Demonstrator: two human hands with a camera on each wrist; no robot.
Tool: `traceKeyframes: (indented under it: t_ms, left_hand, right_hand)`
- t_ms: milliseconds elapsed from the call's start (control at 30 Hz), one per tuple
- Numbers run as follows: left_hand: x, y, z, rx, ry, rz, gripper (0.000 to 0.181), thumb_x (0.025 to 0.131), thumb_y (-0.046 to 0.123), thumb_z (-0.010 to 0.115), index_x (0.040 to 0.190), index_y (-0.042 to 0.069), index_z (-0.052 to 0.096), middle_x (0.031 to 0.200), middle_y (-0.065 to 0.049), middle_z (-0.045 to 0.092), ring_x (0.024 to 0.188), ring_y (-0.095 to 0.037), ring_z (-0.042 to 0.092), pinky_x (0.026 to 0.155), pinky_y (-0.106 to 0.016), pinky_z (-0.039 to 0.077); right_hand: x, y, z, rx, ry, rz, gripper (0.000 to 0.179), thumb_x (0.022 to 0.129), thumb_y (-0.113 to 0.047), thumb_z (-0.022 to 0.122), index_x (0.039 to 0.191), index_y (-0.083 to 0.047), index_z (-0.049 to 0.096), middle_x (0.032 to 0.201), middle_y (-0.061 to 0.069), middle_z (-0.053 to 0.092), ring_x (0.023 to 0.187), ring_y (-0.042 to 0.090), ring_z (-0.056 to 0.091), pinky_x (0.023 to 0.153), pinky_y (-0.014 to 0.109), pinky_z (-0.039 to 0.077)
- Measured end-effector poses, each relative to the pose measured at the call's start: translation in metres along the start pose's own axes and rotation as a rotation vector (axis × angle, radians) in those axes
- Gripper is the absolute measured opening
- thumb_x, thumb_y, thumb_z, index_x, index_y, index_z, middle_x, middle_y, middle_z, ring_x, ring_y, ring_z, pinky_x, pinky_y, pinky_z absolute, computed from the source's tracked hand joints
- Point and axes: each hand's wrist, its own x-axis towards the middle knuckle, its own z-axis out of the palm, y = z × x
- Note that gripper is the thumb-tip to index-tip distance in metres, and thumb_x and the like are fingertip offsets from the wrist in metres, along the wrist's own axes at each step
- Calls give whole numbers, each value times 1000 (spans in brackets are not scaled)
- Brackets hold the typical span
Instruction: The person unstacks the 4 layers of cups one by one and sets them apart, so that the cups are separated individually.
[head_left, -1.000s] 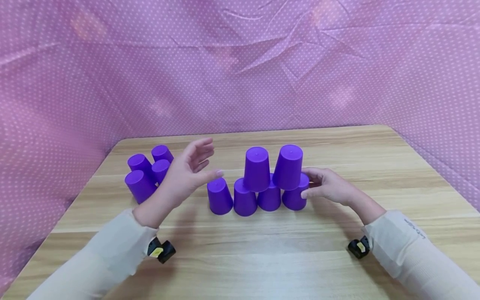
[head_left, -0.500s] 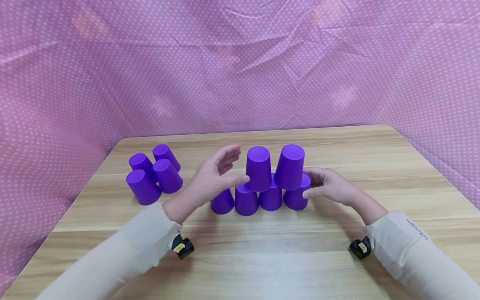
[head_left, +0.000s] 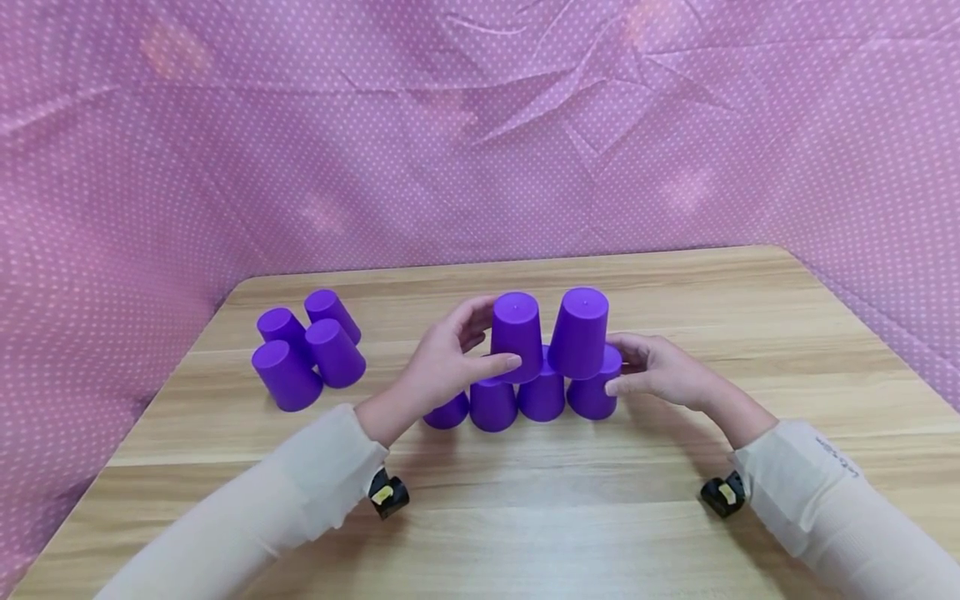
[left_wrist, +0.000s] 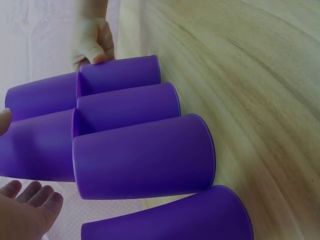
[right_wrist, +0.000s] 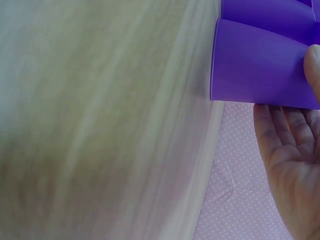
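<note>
Steadying right hand (head_left: 658, 375): we see thumb (right_wrist: 313, 67) and fingers (right_wrist: 280, 125) pinching the right base cup (head_left: 589, 401), presumably against sliding.
Left hand (head_left: 438, 360): fingers (left_wrist: 51, 202) and thumb spread to either side of the upper left cup (head_left: 516, 329); contact we cannot tell.
Overlap: that cup and the upper right cup (head_left: 579, 333) each straddle two base cups (head_left: 541, 402), we judge for shared support.
Surface: smooth, plain purple, tapering, every cup inverted.
Four more cups (head_left: 337, 357): grouped apart on the desk (head_left: 570, 517).

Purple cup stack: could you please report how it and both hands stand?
Left hand spread around upper-left cup, contact unclear. Right hand gripping right-end base cup. Stack: two over four. No obstruction seen; four separate cups at left.
</note>
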Motion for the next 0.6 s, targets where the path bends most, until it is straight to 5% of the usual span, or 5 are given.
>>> traceKeyframes:
  t_ms: [600]
  left_hand:
    - [6,-7,9,-21,13,-28,62,76,9,75,130,14,45,121,-7,58,114,-20,55,103,-34,41]
  right_hand:
    - [1,2,-1,13,-19,-14,62,80,-10,70,134,2,42,120,19,58,107,16,58,93,26,47]
